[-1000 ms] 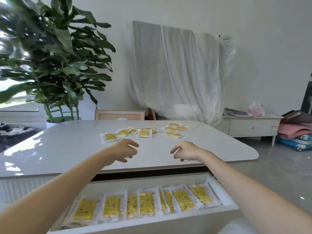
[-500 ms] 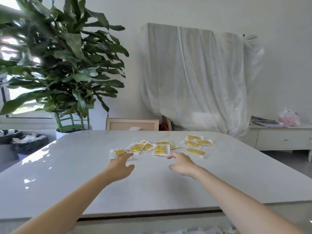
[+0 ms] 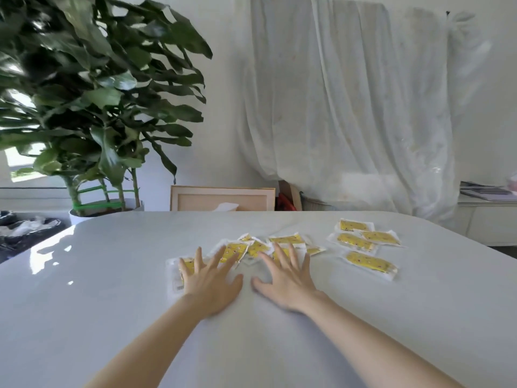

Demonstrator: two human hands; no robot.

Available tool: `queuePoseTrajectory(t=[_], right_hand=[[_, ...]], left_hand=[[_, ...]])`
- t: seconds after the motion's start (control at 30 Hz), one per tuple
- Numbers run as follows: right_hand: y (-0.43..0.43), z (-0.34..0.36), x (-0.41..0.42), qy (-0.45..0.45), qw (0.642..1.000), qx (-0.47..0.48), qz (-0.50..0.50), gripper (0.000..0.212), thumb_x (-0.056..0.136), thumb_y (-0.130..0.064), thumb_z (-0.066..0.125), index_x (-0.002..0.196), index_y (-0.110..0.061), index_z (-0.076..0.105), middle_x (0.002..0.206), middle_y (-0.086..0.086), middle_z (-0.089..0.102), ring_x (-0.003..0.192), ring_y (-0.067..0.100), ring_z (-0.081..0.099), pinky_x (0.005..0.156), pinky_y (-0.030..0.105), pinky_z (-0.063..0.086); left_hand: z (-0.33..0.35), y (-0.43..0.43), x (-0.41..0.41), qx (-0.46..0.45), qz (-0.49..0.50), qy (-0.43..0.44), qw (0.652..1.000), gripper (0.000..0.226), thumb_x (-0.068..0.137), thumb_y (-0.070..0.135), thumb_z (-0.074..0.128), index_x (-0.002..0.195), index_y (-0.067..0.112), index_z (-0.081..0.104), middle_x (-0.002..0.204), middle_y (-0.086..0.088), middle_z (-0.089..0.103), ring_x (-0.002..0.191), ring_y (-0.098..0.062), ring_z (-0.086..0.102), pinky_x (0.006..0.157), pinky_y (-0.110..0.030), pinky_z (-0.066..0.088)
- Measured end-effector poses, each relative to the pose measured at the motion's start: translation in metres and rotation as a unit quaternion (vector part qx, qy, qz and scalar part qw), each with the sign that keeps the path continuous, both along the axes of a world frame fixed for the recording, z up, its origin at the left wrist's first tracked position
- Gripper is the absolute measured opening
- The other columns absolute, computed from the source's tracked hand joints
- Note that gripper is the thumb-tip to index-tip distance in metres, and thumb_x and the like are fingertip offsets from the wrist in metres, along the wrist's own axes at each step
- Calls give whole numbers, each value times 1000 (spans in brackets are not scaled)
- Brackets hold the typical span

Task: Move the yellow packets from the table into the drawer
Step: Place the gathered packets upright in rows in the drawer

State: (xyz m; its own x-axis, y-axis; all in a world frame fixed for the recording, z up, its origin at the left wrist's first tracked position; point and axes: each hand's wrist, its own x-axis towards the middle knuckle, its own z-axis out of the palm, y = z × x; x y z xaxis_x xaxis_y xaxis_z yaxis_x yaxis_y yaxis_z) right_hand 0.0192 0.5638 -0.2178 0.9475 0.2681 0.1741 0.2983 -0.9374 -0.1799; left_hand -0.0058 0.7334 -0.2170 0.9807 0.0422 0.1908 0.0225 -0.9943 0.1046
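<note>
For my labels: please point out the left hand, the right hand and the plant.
left hand [image 3: 211, 284]: head view, back of hand.
right hand [image 3: 289, 284]: head view, back of hand.
plant [image 3: 100, 98]: head view, a leaf.

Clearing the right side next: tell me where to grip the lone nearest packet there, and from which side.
Pinch the lone packet at its near clear border, coming from above on the near side with the right hand. It lies flat on the table, apart from the others, so likely only that rim lifts.

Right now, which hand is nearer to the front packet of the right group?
Right. The right hand lies spread left of that packet, apart from it; the left hand is farther left, over other packets.
</note>
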Motion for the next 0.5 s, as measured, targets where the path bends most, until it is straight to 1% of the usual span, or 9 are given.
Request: queuePoseTrajectory(t=[0.07, 0.13, 0.2, 0.37, 0.5], right_hand=[[5, -1, 18, -1, 1000, -15, 9, 65, 89, -59, 32, 150, -44, 14, 161, -12, -7, 147, 21, -19, 114, 57, -13], [7, -2, 30, 31, 999, -13, 7, 60, 92, -57, 28, 150, -44, 18, 161, -14, 0, 148, 20, -12, 115, 55, -11], [7, -5, 36, 61, 998, -8, 1, 58, 93, -56, 25, 149, -45, 19, 161, -16, 5, 149, 18, -10, 116, 54, -9], [10, -9, 23, 94, 995, -29, -6, 57, 94, -53, 21, 150, -45, 13, 160, -17, 3, 149, 19, -11, 116, 54, -11], [12, -7, -6, 98, 995, -30, -14, 57, 95, -51, 20, 151, -43, 12, 161, -16, 2, 149, 22, -12, 116, 55, -11]], left_hand=[[-4, 0, 18, -11, 19, 12, 1000, 58, 90, 63, 21, 145, 52, 8, 158, 19, 1, 146, -34, -4, 110, -65, -2], [-9, 0, 28, -16, 27, 24, 999, 58, 89, 64, 19, 145, 52, 9, 157, 22, 5, 146, -34, 0, 108, -67, -3], [-13, 0, 32, -7, 28, 31, 999, 59, 89, 64, 17, 146, 51, 8, 157, 22, 5, 146, -34, 0, 108, -67, -4], [-20, 0, 20, -13, 28, 59, 998, 59, 92, 61, 16, 148, 47, 6, 158, 19, 2, 147, -30, -7, 112, -63, -6], [-18, 0, -5, -45, 9, 58, 997, 57, 93, 58, 20, 148, 43, 15, 159, 16, 8, 148, -25, -6, 115, -57, -3]])
